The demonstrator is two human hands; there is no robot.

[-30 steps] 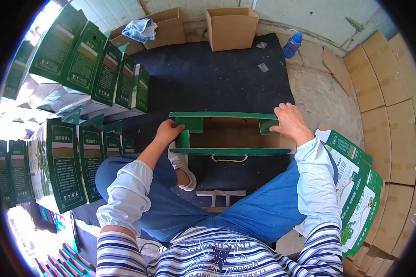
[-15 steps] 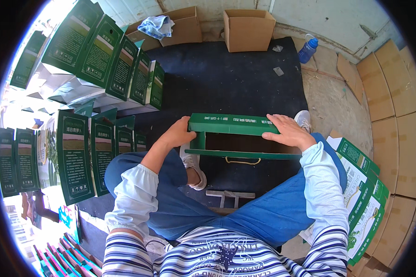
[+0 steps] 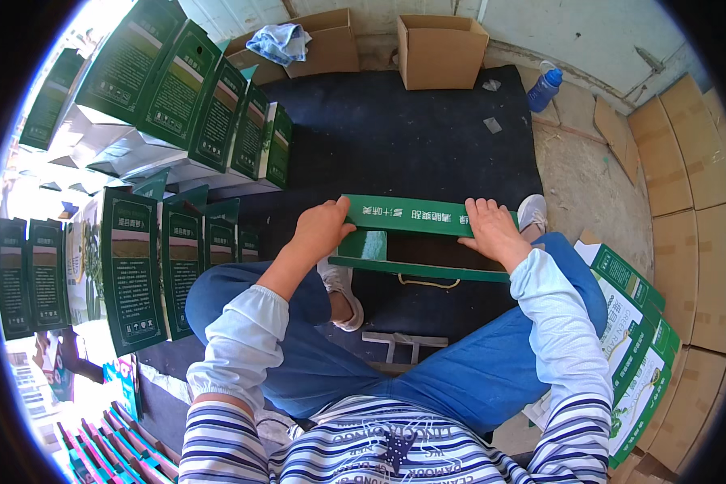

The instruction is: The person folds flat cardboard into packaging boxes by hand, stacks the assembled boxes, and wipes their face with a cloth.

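Note:
Between my knees is a green cardboard gift box, its opening facing up and its inside dark. A cord handle hangs from the near side. My left hand grips the far left corner, fingers over the edge and thumb near the small left end flap. The long far flap, with white lettering, is tilted over part of the opening. My right hand clasps this flap towards its right end, fingers on top and thumb at its near edge.
Rows of green printed boxes stand on my left. Flattened green cartons lean at my right, by stacked brown cartons. An open brown carton and a blue bottle stand ahead. A small stool-like frame lies between my legs.
The far flap has tipped further up towards me and shows more of its face. The left end flap now shows inside the opening. Both hands have shifted slightly with the box.

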